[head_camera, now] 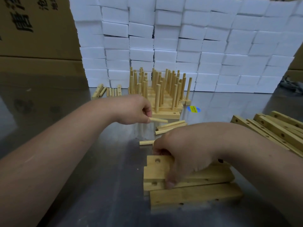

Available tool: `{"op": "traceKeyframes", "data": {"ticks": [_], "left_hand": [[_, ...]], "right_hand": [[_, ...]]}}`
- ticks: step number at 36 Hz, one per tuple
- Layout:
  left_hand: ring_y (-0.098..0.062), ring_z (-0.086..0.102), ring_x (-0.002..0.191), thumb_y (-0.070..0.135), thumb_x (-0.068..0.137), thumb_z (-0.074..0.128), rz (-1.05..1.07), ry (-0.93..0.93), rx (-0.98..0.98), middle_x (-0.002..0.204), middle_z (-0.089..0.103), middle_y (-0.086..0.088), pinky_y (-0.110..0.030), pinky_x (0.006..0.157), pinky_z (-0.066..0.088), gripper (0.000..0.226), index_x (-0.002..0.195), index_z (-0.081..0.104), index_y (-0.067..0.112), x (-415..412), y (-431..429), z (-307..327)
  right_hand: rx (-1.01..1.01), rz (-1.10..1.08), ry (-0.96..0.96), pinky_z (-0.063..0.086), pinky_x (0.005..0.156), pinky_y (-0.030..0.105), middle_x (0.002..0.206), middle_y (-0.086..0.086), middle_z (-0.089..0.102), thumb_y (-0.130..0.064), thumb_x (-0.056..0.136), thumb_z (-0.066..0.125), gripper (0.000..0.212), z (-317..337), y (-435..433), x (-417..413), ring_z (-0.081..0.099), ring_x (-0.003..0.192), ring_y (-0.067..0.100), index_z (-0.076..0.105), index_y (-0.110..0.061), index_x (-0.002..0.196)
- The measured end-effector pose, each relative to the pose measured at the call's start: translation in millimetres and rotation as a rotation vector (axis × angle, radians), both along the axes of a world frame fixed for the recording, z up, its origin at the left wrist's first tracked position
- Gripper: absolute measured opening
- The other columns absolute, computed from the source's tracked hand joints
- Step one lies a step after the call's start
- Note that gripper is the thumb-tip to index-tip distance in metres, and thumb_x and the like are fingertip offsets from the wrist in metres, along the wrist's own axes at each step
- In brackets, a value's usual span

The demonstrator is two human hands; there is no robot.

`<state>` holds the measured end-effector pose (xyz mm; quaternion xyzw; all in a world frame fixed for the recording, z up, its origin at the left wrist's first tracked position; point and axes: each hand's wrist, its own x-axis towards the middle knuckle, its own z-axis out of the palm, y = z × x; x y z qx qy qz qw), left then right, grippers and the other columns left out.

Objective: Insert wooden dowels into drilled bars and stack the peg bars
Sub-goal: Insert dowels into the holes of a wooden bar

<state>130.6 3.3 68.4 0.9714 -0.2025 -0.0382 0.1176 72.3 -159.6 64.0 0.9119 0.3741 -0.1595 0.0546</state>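
My left hand (136, 110) pinches a short wooden dowel (158, 120) that points right, just in front of a bar with one upright dowel (165, 114). Behind that bar stands a stack of peg bars (162, 89) full of upright dowels. A few loose dowels (170, 126) lie between my hands, and one more dowel (146, 142) lies at my right hand's knuckles. My right hand (183, 153) grips the top drilled bar (155, 169) of a small pile of bars (195, 195) near me, thumb on its front edge.
A heap of drilled bars (275, 128) lies at the right. More bars and dowels (108, 91) lie far left by a wall of white foam blocks (180, 43). A blue and yellow sticker (193, 109) is on the steel table (98, 161). Cardboard boxes (36, 30) stand at the left.
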Motion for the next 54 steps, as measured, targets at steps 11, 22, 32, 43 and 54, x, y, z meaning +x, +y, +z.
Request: {"op": "traceKeyframes", "data": {"ticks": [11, 22, 32, 43, 54], "left_hand": [[0.004, 0.05, 0.047, 0.031, 0.086, 0.061, 0.029, -0.14, -0.437, 0.056, 0.06, 0.024, -0.011, 0.043, 0.039, 0.018, 0.073, 0.063, 0.042, -18, -1, 34], [-0.01, 0.041, 0.053, 0.026, 0.086, 0.057, 0.096, -0.3, -0.751, 0.067, 0.061, 0.01, -0.021, 0.051, 0.036, 0.017, 0.075, 0.07, 0.029, -36, -6, 53], [-0.002, 0.034, 0.032, 0.025, 0.09, 0.054, 0.083, -0.334, -0.697, 0.059, 0.053, 0.008, -0.011, 0.033, 0.027, 0.016, 0.084, 0.069, 0.025, -35, -10, 50], [0.004, 0.043, 0.037, 0.03, 0.09, 0.055, 0.039, -0.372, -0.614, 0.047, 0.052, 0.023, -0.007, 0.034, 0.028, 0.02, 0.076, 0.059, 0.043, -33, -11, 45], [-0.007, 0.045, 0.052, 0.03, 0.093, 0.05, 0.007, -0.511, -0.523, 0.067, 0.059, -0.004, -0.026, 0.051, 0.038, 0.024, 0.094, 0.068, 0.015, -33, -17, 35]], "right_hand": [[0.222, -0.094, -0.025, 0.04, 0.064, 0.02, 0.08, -0.016, 0.05, -0.052, 0.086, 0.053, 0.024, 11, -8, 2, 0.049, 0.074, 0.002, 0.044, -0.031, 0.091], [1.196, -0.618, 0.032, 0.044, 0.047, 0.022, 0.069, -0.002, 0.054, -0.035, 0.088, 0.054, 0.015, 38, -36, 27, 0.053, 0.046, 0.009, 0.056, -0.021, 0.085], [1.465, -0.518, 0.348, 0.049, 0.063, 0.028, 0.078, 0.004, 0.067, -0.015, 0.096, 0.044, 0.019, 36, -32, 29, 0.057, 0.058, 0.013, 0.062, -0.013, 0.096], [1.434, -0.59, 0.048, 0.038, 0.059, 0.031, 0.071, -0.001, 0.059, -0.026, 0.094, 0.044, 0.025, 32, -25, 25, 0.046, 0.062, 0.016, 0.061, -0.016, 0.079], [1.429, -0.546, -0.045, 0.035, 0.057, 0.031, 0.074, 0.007, 0.051, -0.014, 0.078, 0.045, 0.018, 30, -24, 21, 0.043, 0.062, 0.017, 0.056, -0.002, 0.086]]}}
